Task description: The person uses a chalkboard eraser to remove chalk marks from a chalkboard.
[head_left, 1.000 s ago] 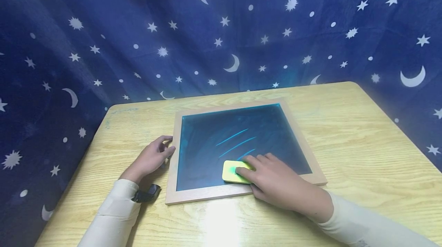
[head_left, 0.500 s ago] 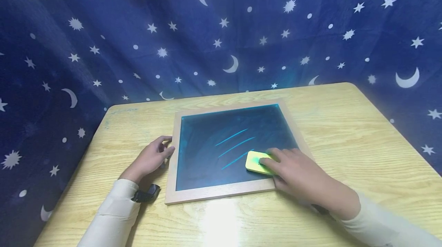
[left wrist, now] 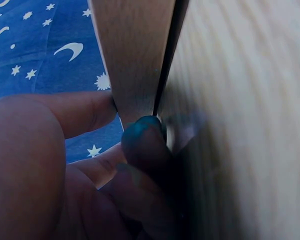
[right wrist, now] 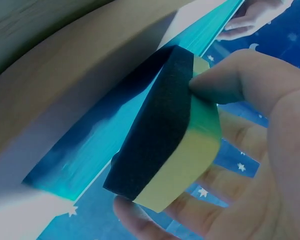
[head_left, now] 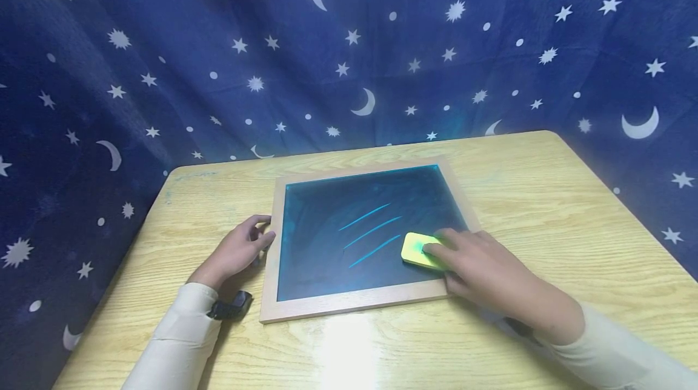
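Note:
A wood-framed chalkboard point(head_left: 327, 269) lies on the table, with three slanted blue chalk lines point(head_left: 372, 251) across its middle. My right hand point(head_left: 485, 269) holds a yellow chalkboard eraser point(head_left: 417, 249) over the board's lower right part. In the right wrist view, thumb and fingers grip the eraser's yellow sides, and its black felt point(right wrist: 157, 125) faces the board. At the board's left edge, my left hand point(head_left: 234, 254) pinches the wooden frame point(left wrist: 135, 55). The left wrist view has one fingertip against the frame's face and a blue-stained fingertip point(left wrist: 145, 131) low at its edge.
Around the board lies the light wooden table point(head_left: 545, 208), with faint blue smudges point(head_left: 193, 176) near its back left corner. A dark blue curtain point(head_left: 294, 33) with white stars and moons hangs behind and at the sides. A black strap point(head_left: 231, 306) sits at the left wrist.
My right hand has carried the eraser to the right and slightly away from me, uncovering the lower part of the nearest chalk line. The left hand keeps its place at the frame.

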A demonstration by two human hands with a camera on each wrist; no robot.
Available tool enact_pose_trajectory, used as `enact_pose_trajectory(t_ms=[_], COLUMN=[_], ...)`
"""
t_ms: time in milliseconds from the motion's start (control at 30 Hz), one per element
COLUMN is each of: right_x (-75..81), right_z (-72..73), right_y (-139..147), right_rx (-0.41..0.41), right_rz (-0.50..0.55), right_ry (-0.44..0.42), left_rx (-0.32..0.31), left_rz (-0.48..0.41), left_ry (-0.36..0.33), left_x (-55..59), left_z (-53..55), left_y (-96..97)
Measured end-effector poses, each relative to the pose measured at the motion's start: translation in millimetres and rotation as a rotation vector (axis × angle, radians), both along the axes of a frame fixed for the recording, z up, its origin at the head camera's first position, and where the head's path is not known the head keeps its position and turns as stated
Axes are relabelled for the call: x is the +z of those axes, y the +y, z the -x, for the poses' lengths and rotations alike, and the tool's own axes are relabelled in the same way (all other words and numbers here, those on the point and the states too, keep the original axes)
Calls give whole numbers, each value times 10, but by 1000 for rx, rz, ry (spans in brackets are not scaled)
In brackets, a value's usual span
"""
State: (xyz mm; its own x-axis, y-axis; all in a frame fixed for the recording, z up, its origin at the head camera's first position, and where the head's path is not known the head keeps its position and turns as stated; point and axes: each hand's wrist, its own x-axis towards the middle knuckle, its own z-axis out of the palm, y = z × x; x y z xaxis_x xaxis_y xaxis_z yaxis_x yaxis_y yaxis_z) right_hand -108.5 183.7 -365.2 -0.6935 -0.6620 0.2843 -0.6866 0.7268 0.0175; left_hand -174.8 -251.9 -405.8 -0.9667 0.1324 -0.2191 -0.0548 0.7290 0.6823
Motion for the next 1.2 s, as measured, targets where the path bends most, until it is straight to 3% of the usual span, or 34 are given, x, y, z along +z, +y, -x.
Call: enact_pose_trajectory(t_ms=[267,633,867,1200], right_x=[-47,9,-50,-107], right_z=[-37,-89,-74,-9], right_y=[-323,-714,-677,-380], right_rx=[50,155,137,33], right_rz=[-52,-92,-62,-29], right_ry=[11,12,-9,-44], left_rx=[-1,-3,-7,0], left_rz=[-10,1,5,1], left_ry=[3,4,0,9], left_x=[-12,-28,-35,-31], left_z=[0,12,15,7], left_y=[-10,-15,-1,-12])
